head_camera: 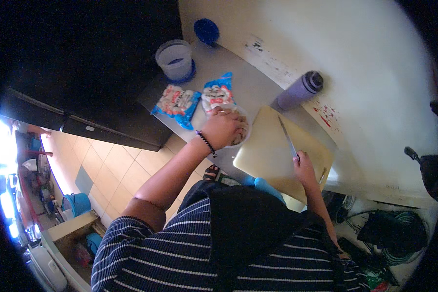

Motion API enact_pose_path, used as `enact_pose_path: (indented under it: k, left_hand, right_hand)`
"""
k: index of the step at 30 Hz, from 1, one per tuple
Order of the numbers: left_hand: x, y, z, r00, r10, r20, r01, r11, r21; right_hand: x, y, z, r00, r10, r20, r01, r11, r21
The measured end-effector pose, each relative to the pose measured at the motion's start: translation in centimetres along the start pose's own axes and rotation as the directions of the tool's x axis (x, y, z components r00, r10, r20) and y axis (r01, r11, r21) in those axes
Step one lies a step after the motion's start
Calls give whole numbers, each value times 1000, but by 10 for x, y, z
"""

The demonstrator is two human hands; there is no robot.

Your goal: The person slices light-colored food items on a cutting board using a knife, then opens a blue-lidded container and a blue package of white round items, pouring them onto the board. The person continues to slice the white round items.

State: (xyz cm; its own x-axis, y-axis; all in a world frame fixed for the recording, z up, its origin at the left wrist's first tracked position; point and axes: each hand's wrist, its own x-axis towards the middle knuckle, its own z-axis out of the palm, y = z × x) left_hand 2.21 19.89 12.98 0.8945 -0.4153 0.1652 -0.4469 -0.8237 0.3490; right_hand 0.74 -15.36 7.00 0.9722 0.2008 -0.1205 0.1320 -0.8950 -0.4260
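Note:
My left hand (226,126), with a beaded bracelet at its wrist, reaches into a round clear plastic tub (249,126) of pale pieces; its fingertips are partly hidden among them. My right hand (303,164) grips the handle of a knife (287,135), whose blade lies over a cream cutting board (273,146). Two printed plastic bags of pale ball-shaped food sit beyond the tub: one bag (177,103) to the left, the other bag (218,94) directly behind it.
A clear plastic bucket (174,60) stands on a blue lid at the grey table's (241,69) far end, near another blue lid (206,31). A purple bottle (297,91) stands by the wall. A dark cabinet (95,65) borders the left side. Coiled cable (405,233) lies lower right.

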Motion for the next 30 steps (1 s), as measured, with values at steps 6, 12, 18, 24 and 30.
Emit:
enact_pose_path:
  k: [6, 12, 18, 24, 30]
  left_hand:
    - [-3, -13, -16, 998, 60, 17, -58, 993, -106]
    - [-12, -96, -45, 850, -229, -474, 115, 960, -257]
    - [-4, -153, -62, 848, -321, -421, 314, 945, -89]
    - [63, -153, -25, 946, -153, -287, 149, 988, -38]
    - [218, -245, 13, 631, -754, -182, 285, 443, -850]
  right_hand:
    - [16, 18, 28, 993, 11, -120, -19, 998, -67]
    - [4, 20, 23, 993, 115, -3, -115, 993, -39]
    - [10, -47, 7, 982, 127, -137, -90, 965, 245]
    - [27, -150, 12, 992, -40, 123, -15, 912, 410]
    - [29, -147, -1, 1000, -19, 17, 8, 868, 497]
